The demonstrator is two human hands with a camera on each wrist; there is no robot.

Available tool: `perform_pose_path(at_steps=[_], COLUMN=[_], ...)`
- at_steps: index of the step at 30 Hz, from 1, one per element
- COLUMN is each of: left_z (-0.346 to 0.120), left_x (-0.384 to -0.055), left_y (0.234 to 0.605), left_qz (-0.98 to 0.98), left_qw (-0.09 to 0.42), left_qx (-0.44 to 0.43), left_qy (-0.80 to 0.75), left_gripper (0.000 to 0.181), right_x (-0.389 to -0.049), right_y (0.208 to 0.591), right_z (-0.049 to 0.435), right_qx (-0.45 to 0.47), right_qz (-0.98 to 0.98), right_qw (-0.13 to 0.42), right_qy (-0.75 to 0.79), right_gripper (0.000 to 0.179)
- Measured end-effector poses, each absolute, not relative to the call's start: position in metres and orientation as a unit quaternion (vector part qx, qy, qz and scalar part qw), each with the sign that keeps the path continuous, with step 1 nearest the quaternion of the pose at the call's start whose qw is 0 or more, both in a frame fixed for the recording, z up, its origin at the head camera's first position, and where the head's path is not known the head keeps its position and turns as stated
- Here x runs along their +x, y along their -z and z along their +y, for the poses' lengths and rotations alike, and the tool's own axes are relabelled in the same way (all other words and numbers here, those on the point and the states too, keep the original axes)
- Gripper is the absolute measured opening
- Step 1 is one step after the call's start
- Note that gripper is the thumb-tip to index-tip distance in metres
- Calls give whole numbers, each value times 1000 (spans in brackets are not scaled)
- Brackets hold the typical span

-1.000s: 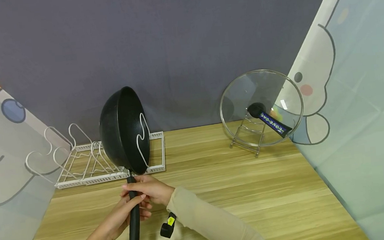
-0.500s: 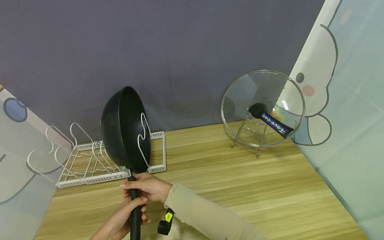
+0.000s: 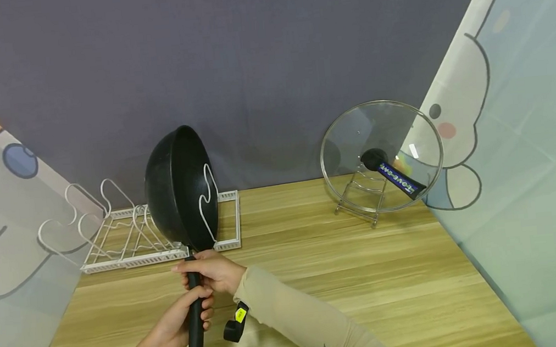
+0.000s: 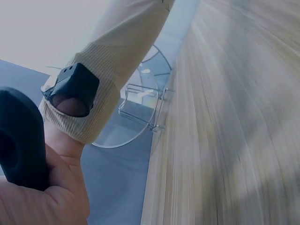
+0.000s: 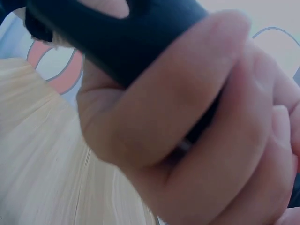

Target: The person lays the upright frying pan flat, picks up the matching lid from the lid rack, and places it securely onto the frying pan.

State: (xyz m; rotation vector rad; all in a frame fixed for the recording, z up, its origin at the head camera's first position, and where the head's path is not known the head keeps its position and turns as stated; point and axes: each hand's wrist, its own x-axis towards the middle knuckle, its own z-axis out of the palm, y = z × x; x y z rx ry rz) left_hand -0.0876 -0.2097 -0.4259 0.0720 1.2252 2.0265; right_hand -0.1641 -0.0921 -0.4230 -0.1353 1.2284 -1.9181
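A deep black wok (image 3: 160,189) stands on its side in a white wire rack (image 3: 237,218), its hollow facing right and its handle (image 3: 195,340) pointing toward me. My left hand (image 3: 174,323) grips the middle of the handle, fingers curled round from below and thumb on top. Just above it, my right hand (image 3: 219,269) holds the handle near the bowl. In the right wrist view the right hand's fingers (image 5: 183,103) wrap closely about the dark handle. The handle (image 4: 21,140) also fills the left edge of the left wrist view.
To the right, a glass lid (image 3: 343,151) with a black knob leans on a small metal stand (image 3: 372,209). Empty white wire dividers (image 3: 81,229) rise left of the wok. A grey wall (image 3: 269,75) backs the wooden table (image 3: 366,276).
Wok and rack stay in place. My right wrist has shifted slightly left, and the left hand's fingers have curled more closely round the handle.
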Motion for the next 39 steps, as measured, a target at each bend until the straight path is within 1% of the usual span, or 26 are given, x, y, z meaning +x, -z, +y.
perform_pose_path(at_steps=[11, 20, 25, 29, 34, 39], left_z=[-208, -204, -202, -200, -198, -197], left_x=[-86, -84, -83, -82, -81, -81], left_y=[427, 425, 426, 426, 424, 423], left_qz=[451, 455, 455, 463, 501, 524], left_qw=[373, 361, 352, 340, 320, 311], left_qx=[30, 12, 12, 13, -10, -24], left_qy=[-810, -814, -818, -818, -804, -793], left_gripper=[29, 26, 28, 28, 26, 26], right_x=[-163, -160, -160, -158, -154, -153], right_y=[422, 420, 420, 419, 419, 419], right_z=[-92, -94, -96, -97, -98, -99], right_qx=[-59, -51, -56, -50, -39, -38], right_qz=[515, 536, 549, 564, 588, 600], right_qw=[422, 409, 405, 390, 368, 353], right_qy=[743, 737, 729, 726, 719, 717], right_gripper=[23, 23, 23, 24, 26, 28])
